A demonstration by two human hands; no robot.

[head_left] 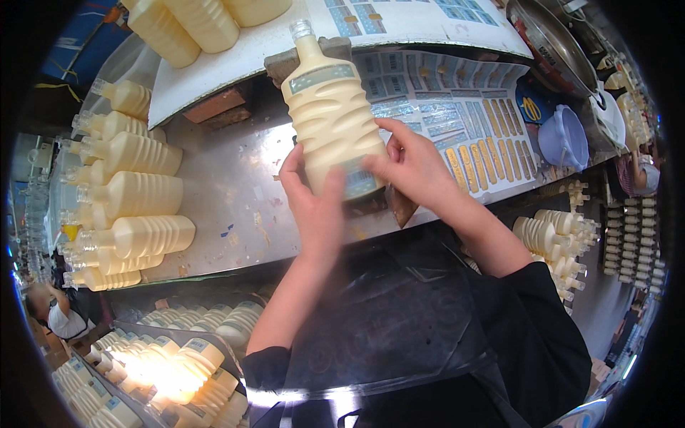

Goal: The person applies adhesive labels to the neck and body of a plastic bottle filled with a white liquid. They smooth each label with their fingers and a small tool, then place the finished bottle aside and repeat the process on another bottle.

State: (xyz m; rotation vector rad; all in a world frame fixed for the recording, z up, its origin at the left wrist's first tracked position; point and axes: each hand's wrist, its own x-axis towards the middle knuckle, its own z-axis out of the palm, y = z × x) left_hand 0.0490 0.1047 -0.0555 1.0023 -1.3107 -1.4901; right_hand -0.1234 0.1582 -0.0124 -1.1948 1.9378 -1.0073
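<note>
A cream-coloured bottle (332, 121) with wavy ridges and a clear glass-like neck leans back over the metal bench, neck pointing away from me. A blue patterned label (322, 77) sits on its shoulder, and another (362, 180) runs across its lower front. My left hand (314, 207) grips the lower left side, its thumb blurred over the front. On the opposite side, my right hand (414, 164) has its thumb pressed on the lower label and its fingers around the edge. Behind the bottle's neck is a dark grey block (284, 65).
Plain cream bottles (146, 191) lie stacked on the bench's left end. Sheets of blue and gold labels (492, 135) spread at the right, beside a lavender bucket (564, 139). A white board (421, 32) crosses the back. Labelled bottles (193, 357) fill crates at lower left.
</note>
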